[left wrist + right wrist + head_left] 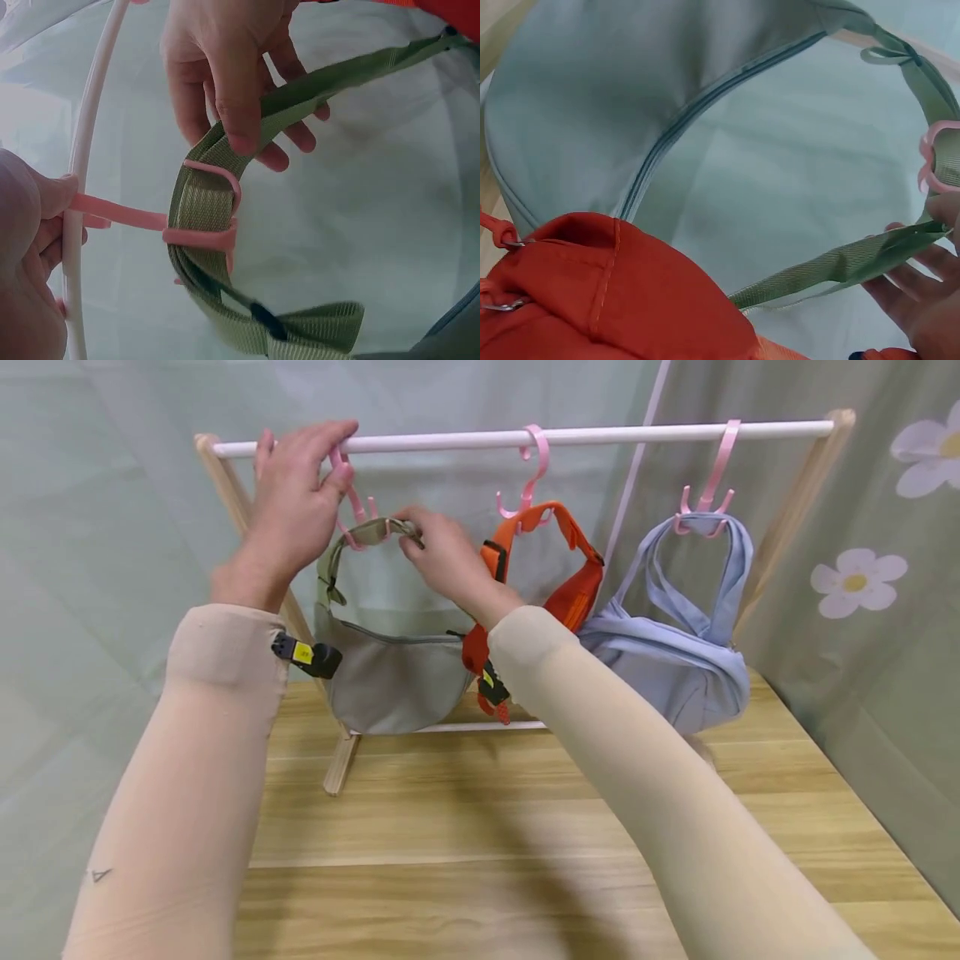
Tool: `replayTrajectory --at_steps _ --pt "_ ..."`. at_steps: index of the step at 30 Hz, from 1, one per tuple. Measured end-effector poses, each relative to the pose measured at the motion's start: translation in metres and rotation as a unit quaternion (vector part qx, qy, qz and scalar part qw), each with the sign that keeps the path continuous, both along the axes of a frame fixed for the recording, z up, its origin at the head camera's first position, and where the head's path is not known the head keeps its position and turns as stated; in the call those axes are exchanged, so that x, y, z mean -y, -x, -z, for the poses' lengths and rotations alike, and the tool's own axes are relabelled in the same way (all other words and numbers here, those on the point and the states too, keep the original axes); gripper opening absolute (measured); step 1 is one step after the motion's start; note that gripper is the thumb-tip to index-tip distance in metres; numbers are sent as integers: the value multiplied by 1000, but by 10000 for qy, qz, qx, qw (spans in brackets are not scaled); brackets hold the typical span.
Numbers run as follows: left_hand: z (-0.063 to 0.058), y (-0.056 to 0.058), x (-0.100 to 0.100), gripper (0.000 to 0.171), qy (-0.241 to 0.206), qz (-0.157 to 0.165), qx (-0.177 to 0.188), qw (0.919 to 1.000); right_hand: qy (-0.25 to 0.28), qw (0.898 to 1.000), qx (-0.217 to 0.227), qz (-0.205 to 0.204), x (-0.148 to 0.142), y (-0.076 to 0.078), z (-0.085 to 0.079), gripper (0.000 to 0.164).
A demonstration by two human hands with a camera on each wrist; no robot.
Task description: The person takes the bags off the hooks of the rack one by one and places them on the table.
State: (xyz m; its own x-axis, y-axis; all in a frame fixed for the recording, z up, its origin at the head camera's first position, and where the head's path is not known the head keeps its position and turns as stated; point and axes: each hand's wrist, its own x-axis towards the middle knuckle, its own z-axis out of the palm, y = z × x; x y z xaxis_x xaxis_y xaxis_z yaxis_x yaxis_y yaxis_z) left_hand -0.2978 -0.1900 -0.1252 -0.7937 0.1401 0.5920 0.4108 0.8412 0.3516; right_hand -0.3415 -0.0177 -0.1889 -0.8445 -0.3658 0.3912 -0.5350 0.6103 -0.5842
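Observation:
A grey-green shoulder bag [397, 685] hangs by its green webbing strap [202, 202] from a pink hook [124, 211] at the rack's left end. My left hand [296, 493] grips the top of that hook where it loops over the white rail [442, 441]. Just right of the hook's prongs, my right hand [450, 556] pinches the strap between thumb and fingers. In the left wrist view the strap lies across the prongs. The right wrist view shows the bag's dark zipper [705, 101] and the strap running to my right fingers [904, 289].
An orange bag [577, 593] hangs on the middle pink hook [536, 468], close beside my right forearm. Farther right, a light blue bag [675, 660] hangs from another pink hook [720, 468]. The rack's wooden legs [341, 764] stand on a wood-grain table [420, 852], with curtains behind.

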Motion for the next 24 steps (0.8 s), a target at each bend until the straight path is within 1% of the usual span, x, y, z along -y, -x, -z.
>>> replayTrajectory --at_steps 4,8,10,13,15,19,22,24 --pt "0 1 -1 48 -16 39 35 10000 -198 9993 -234 210 -1 -1 -4 34" --pt "-1 1 -1 48 -19 72 49 10000 -301 9970 -550 445 -3 -4 -15 34" --pt "-1 1 -2 48 -12 73 35 10000 -393 9945 -805 540 -3 -6 -22 33" --pt "0 2 -2 48 -5 87 4 10000 -409 9910 -1142 562 -4 -10 -30 31" --pt "0 2 -3 48 1 103 -7 9999 -390 9898 -1270 507 -4 -13 -35 31" --pt "-1 4 -4 49 31 119 -6 9999 -390 9903 -1289 342 -5 -21 -40 33" --pt "-1 6 -4 49 51 146 21 9999 -454 9904 -1267 316 -5 -25 -41 31" --pt "-1 6 -2 50 123 200 -34 9997 -474 9904 -1260 304 -6 -27 -41 31"
